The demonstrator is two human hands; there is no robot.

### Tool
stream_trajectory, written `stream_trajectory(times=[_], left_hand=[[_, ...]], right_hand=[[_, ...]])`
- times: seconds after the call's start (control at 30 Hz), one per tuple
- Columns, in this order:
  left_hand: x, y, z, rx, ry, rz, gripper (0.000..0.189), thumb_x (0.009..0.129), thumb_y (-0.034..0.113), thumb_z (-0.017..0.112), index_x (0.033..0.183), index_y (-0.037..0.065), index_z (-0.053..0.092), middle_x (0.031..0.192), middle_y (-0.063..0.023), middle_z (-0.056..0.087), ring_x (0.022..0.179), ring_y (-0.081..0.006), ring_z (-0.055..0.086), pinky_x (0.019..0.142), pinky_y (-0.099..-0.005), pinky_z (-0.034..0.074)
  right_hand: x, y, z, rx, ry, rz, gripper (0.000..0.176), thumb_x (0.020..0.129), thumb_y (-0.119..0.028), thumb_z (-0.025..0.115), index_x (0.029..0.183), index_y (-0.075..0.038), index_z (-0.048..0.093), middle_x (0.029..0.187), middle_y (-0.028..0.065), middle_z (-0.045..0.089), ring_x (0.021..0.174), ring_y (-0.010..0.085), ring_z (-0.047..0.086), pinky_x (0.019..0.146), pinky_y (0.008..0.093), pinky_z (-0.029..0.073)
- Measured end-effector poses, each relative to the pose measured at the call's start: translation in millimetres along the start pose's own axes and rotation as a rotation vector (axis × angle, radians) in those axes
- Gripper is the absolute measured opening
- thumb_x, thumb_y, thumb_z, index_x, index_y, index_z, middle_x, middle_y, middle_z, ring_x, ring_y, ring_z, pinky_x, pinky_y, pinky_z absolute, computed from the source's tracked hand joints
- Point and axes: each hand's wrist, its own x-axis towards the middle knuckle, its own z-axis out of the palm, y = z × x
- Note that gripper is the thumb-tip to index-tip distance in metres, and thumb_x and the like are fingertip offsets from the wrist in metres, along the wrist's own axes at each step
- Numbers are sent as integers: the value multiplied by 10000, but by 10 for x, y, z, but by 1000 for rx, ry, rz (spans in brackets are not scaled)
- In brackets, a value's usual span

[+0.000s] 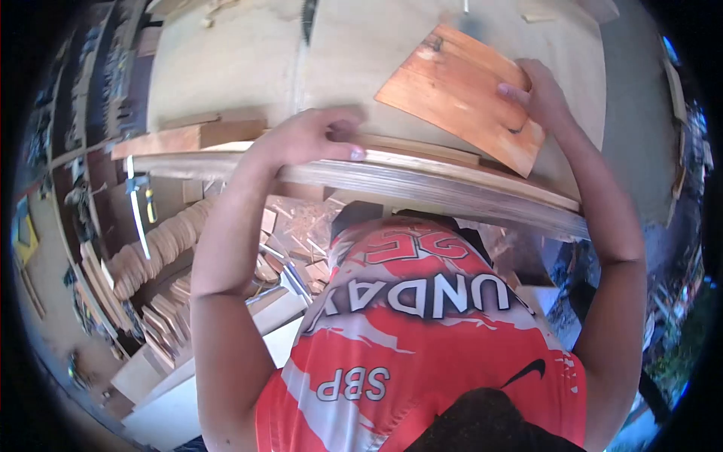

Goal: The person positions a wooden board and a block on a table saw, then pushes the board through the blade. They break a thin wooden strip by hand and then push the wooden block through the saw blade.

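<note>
Right hand grasps the right edge of a reddish board, which lies askew on the pale counter. Left hand, left of the board, lies with bent fingers on a thin strip along the counter's near edge; whether it grips is unclear. Farther left of the board a wood block rests at that edge. Below and left of the board, under the counter, are stacked curved wooden pieces, offcuts and sawdust. Cluttered shelves line the wall far left.
</note>
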Motion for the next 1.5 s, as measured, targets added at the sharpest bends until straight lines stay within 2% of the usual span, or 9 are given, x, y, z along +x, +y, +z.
stream_trajectory(times=[0.2, 0.3, 0.53, 0.97, 1.03, 1.1, 1.17, 1.27, 1.5], left_hand=[[-265, 135, 58, 211, 256, 87, 527, 803, 342, 823, 1191, 26, 657, 1140, -141, 705, 1110, -286, 661, 966, -404, 508], [-534, 9, 233, 462, 759, 309, 338, 833, 248, 764, 1084, 41, 673, 1063, -146, 694, 1031, -357, 646, 889, -429, 500], [-596, -375, 716, 577, 1255, 372, 122, 846, 195, 663, 924, 101, 656, 1000, -84, 682, 935, -302, 647, 847, -421, 477], [-687, -682, 862, 387, 1509, 797, 161, 853, 263, 673, 906, 123, 612, 965, -52, 641, 943, -251, 636, 839, -435, 467], [-801, -817, 1316, 383, 1317, 743, 140, 858, 244, 674, 875, 117, 617, 927, -63, 628, 927, -270, 623, 844, -414, 471], [-887, -1250, 1800, 132, 1290, 831, 81, 861, 186, 664, 861, 111, 634, 872, -84, 610, 882, -300, 613, 832, -402, 484], [-582, -1970, 2113, -249, 1427, 494, 115, 822, 181, 699, 843, 71, 672, 849, -106, 631, 831, -315, 630, 789, -402, 515], [640, -3317, 2116, -914, 1560, 183, 242, 1024, 255, 559, 1149, 64, 641, 1026, -91, 657, 1001, -200, 616, 887, -373, 505], [939, -3487, 1363, -1614, 1397, 173, 378, 1060, 310, 467, 1309, 53, 590, 1250, -101, 644, 1093, -204, 628, 924, -352, 518]], right_hand=[[282, -316, 246, -5, -25, -125, 642, 830, -523, 749, 1218, -28, 620, 1143, 175, 613, 1135, 356, 555, 984, 459, 441], [438, -542, 354, -24, -39, -222, 639, 836, -527, 741, 1227, -36, 621, 1138, 163, 614, 1137, 350, 557, 982, 457, 448], [536, -701, 412, -130, -117, -265, 641, 849, -514, 731, 1284, -59, 610, 1164, 162, 619, 1140, 355, 570, 988, 469, 454], [723, -486, 690, -94, -27, -47, 661, 913, -451, 702, 1390, -22, 539, 1210, 281, 648, 1145, 394, 631, 993, 450, 491], [679, -573, 633, -223, -6, -60, 660, 918, -438, 701, 1392, -8, 534, 1235, 285, 641, 1164, 388, 628, 1005, 447, 487], [715, -527, 642, -332, 29, -57, 660, 923, -425, 699, 1394, 5, 529, 1260, 290, 635, 1183, 382, 625, 1017, 443, 483], [761, -276, 721, 147, -91, 25, 643, 944, -378, 683, 1404, 35, 507, 1350, 296, 585, 1274, 366, 572, 1059, 442, 453], [717, -250, 745, -7, -1, -36, 575, 961, -304, 668, 1394, 42, 515, 1352, 274, 595, 1276, 333, 575, 1067, 419, 452], [505, -764, 667, -105, 39, 146, 658, 910, -432, 696, 1414, -43, 531, 1368, 234, 578, 1276, 367, 549, 1101, 436, 421]])
